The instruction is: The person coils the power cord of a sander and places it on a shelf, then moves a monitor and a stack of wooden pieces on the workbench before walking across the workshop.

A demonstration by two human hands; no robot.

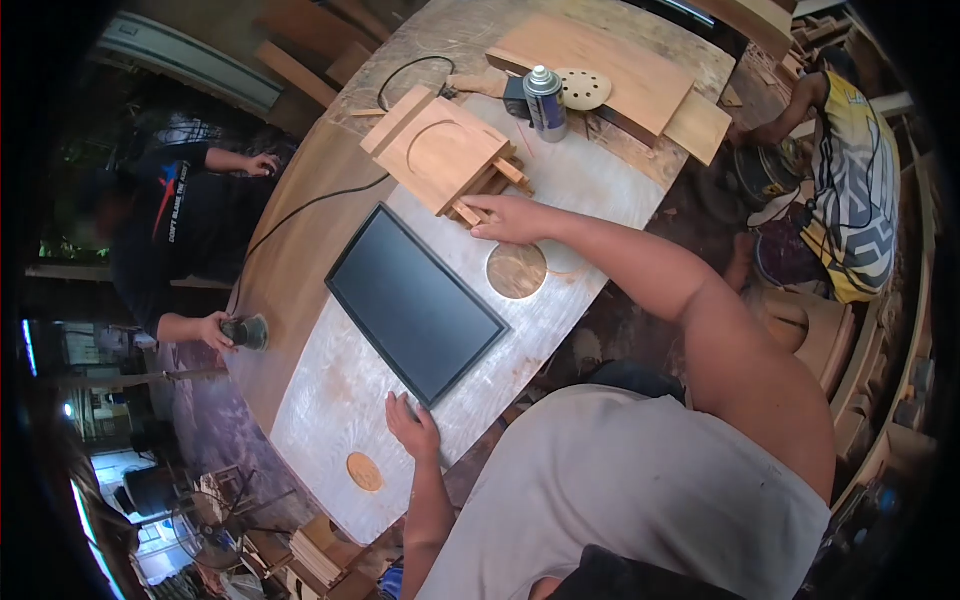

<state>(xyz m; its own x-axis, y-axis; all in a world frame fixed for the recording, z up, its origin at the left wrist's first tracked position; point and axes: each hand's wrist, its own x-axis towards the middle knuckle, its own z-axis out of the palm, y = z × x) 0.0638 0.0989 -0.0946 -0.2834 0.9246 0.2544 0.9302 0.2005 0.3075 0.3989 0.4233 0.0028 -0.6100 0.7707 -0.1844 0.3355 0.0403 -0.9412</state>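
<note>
A black flat panel like a screen (415,305) lies on the pale board (320,420) over the table. My left hand (412,427) rests beside its lower corner, fingers apart, holding nothing. My right hand (503,219) has its fingers closed round a short wooden leg of a small wooden piece (440,150) with a round recess. That piece sits beyond the panel. A round hole (517,271) in the pale board shows just below my right hand. Nearer the board's lower left end is a small orange-brown disc (365,472).
A spray can (546,105), a perforated round pad (583,89) and thick wooden boards (600,70) stand at the far side. One person at the left holds a sander (246,332) with a trailing cable. Another person (850,180) crouches at the right.
</note>
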